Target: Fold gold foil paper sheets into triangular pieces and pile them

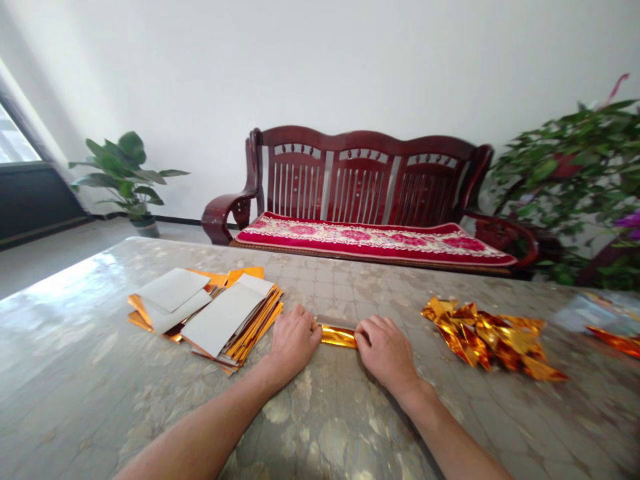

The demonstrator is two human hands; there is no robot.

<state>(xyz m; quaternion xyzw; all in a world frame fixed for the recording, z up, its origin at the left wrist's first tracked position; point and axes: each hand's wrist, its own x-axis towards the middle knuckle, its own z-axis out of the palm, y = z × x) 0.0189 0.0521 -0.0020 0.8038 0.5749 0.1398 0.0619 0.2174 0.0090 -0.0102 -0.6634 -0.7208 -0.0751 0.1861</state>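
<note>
Foil strip point(339, 336), seemingly one, in left fingers point(305, 320) and right fingers point(372, 325).

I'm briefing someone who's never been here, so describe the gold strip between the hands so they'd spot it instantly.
In front of the dark red bench stands a patterned table. Near its middle, the left hand and right hand hold a narrow gold strip. Unlike the sheets piled to its left and the angular gold pieces heaped to its right, it is gripped at both ends.
</note>
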